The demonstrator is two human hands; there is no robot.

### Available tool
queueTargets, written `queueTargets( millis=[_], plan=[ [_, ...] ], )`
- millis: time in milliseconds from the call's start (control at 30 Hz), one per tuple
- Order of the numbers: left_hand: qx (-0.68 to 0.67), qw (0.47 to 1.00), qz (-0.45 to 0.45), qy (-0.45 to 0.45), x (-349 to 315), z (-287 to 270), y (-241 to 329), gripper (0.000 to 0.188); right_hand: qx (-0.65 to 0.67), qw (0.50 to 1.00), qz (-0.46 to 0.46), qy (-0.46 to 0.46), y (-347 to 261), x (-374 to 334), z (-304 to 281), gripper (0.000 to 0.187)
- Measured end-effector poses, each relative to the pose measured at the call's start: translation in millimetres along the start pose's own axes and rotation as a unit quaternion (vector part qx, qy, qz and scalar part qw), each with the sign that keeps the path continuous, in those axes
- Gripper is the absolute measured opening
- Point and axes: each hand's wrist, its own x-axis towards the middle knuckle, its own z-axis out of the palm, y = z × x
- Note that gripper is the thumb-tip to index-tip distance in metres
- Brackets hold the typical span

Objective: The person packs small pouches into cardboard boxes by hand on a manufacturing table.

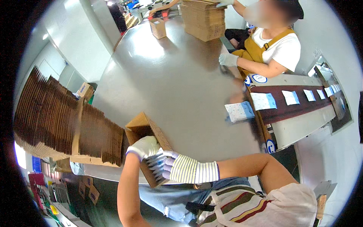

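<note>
Left hand (146, 147): covered by a pale glove with a purple cuff; placed inside the upper part of an open cardboard box (158, 132), fingers curled. Its fingertips are concealed, so whether anything is gripped cannot be told. Right hand (191, 169): covered by a striped glove; fingers slightly bent and laid over the lower part of the box, at a row of pale packets (154, 164). A firm hold cannot be confirmed.

The box is seen tilted at the near edge of the grey surface (170, 83), directly before the wearer's body. The packets are set side by side, edges up, in its lower part.

To the left, just beside the box, a large stack of flattened cartons (49, 113) is observed, crossed by a tan strip (77, 125). To the right, a white-and-blue packet (239, 111) is noted lying on the surface near the end of a dark red conveyor belt (283, 112); further similar packets are spaced in a line along the belt.

Beyond the belt, a seated co-worker (255, 49) is dressed in mustard overalls; one gloved hand (228, 59) is rested at the surface edge, the other at a tall carton pile (204, 22). A small open box (158, 28) is positioned near that pile.
</note>
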Motion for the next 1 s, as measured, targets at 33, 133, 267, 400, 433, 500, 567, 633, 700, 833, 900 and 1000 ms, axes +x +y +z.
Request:
queueTargets(
  millis=[33, 133, 267, 400, 433, 500, 567, 633, 700, 833, 900, 1000],
  plan=[
    [0.035, 0.998, -0.004, 0.052, -11, -8, 19, 0.037, 0.004, 1.0, 0.015, -0.009, 8, -5, -2, 0.018],
    [0.106, 0.969, 0.016, 0.225, -25, 14, 30, 0.036, -0.089, 0.993, 0.015, -0.071, 24, 2, -27, 0.029],
    [0.154, 0.96, -0.048, 0.228, -30, 28, 28, 0.041, 0.05, 0.998, 0.012, 0.028, 15, -12, -59, 0.044],
    [0.157, 0.951, -0.04, 0.264, -27, 38, 24, 0.043, 0.021, 0.993, 0.109, -0.048, 59, -56, -104, 0.04],
    [0.141, 0.959, -0.059, 0.237, -26, 37, 23, 0.044, 0.012, 0.979, 0.182, -0.093, 77, -70, -119, 0.041],
    [0.158, 0.961, -0.068, 0.216, -24, 41, 17, 0.046, -0.118, 0.957, 0.23, -0.134, 116, -94, -151, 0.038],
    [0.157, 0.965, -0.082, 0.194, -19, 49, 7, 0.048, -0.156, 0.893, 0.349, -0.236, 159, -116, -183, 0.03],
    [0.155, 0.965, -0.076, 0.196, -17, 47, 9, 0.048, -0.162, 0.898, 0.363, -0.19, 204, -149, -204, 0.033],
    [0.159, 0.964, -0.071, 0.202, -16, 46, 11, 0.047, -0.056, 0.887, 0.409, -0.206, 233, -161, -218, 0.044],
    [0.15, 0.963, -0.065, 0.217, -15, 46, 11, 0.047, -0.061, 0.74, 0.473, -0.475, 256, -153, -214, 0.069],
    [0.148, 0.962, -0.044, 0.224, -7, 44, 17, 0.046, -0.009, 0.702, 0.469, -0.536, 291, -208, -191, 0.07],
    [0.156, 0.959, -0.075, 0.226, -16, 50, 7, 0.044, -0.035, 0.64, 0.462, -0.613, 244, -147, -170, 0.043]
  ],
)
